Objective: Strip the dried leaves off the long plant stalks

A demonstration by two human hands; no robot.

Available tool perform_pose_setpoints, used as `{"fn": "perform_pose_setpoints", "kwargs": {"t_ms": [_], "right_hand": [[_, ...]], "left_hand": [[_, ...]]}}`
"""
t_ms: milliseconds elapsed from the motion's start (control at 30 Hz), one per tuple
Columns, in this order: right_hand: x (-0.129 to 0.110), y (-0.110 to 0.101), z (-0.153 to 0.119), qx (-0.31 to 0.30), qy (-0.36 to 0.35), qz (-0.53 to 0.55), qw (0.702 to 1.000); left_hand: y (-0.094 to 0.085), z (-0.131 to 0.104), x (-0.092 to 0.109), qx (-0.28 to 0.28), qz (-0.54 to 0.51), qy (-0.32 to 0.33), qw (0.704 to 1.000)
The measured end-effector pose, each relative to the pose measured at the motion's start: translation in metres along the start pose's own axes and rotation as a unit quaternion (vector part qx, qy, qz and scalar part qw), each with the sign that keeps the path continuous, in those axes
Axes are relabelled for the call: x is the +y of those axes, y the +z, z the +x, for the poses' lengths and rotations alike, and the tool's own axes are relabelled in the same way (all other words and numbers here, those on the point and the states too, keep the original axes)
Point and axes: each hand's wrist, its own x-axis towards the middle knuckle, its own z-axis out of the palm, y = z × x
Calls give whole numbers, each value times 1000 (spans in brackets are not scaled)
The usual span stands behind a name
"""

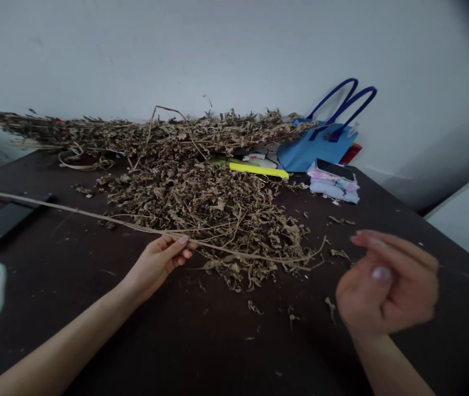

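Note:
My left hand (168,254) pinches a long, thin dried stem (240,254) between thumb and fingers. The stem runs from the left edge of the view across the front of a heap of dried, curled brown leaves (201,203). Its thin right end forks and bends upward, bare of leaves for most of its length. To the right of the heap, raised above the table, is my right hand (389,280), slightly blurred. Its fingers are curled with the thumb against them, and nothing shows in them. Thin side twigs lie over the heap near the stem.
A long bundle of dried leafy stalks (135,135) lies along the wall. A blue bag (315,146), a yellow object (259,169), and a phone (333,169) on a tissue pack (333,188) stand behind. A dark flat device (5,223) lies left on the dark table (135,352).

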Motion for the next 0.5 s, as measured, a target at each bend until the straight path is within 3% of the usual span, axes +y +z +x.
{"fn": "perform_pose_setpoints", "kwargs": {"t_ms": [33,67,100,133,233,333,433,500], "right_hand": [[4,5,5,92,33,28,995],[9,10,11,146,68,67,985],[15,15,15,163,107,113,974],[21,19,18,142,149,166,964],[42,28,18,-21,265,280,922],[51,32,10,-221,312,305,872],[42,34,3,-425,305,361,772],[32,37,-2,-492,285,425,704]], "left_hand": [[-1,0,1,-1,3,3,1000],[-1,1,2,0,6,6,1000],[-2,1,3,2,7,9,1000],[-2,1,4,5,5,11,1000],[-4,1,7,9,-5,15,1000],[-6,1,9,6,-10,18,1000],[-8,2,9,7,-14,20,1000],[-8,2,9,8,-19,20,1000]]}}
